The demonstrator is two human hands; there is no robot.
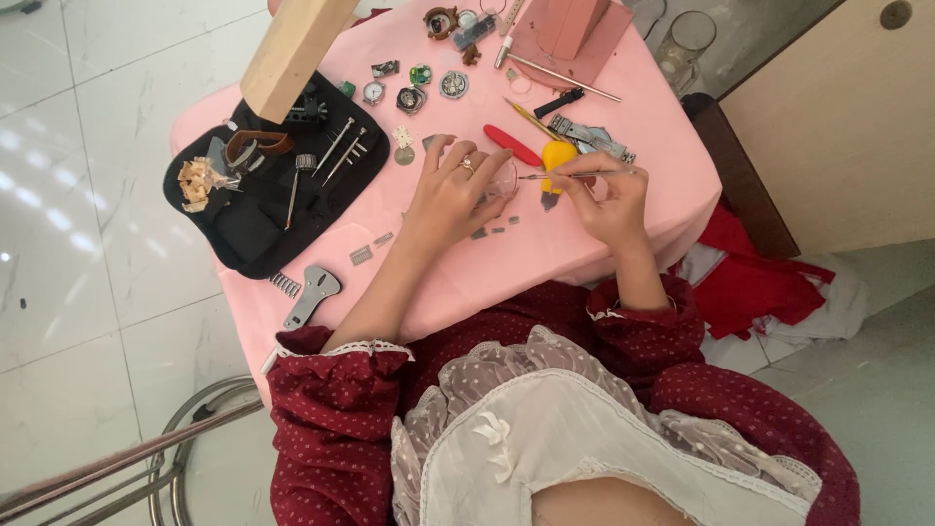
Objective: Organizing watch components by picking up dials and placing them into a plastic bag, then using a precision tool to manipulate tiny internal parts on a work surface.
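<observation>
My left hand (456, 190) rests palm down on the pink table (584, 244), fingers spread over a small part that is mostly hidden beneath them; a ring sits on one finger. My right hand (606, 200) pinches thin metal tweezers (557, 176), whose tip points left toward my left fingertips. A yellow-handled tool (555, 161) and a red tool (513, 145) lie just beyond the hands. A few small grey metal pieces (497, 231) lie on the cloth below my left hand.
A black tool pouch (263, 214) with screwdrivers lies at the left, under a wooden block (292, 49). Watch parts and movements (421, 88) are scattered at the far edge. A metal case wrench (312, 292), a spring, a pink stand (570, 29) and a glass (687, 44) are nearby.
</observation>
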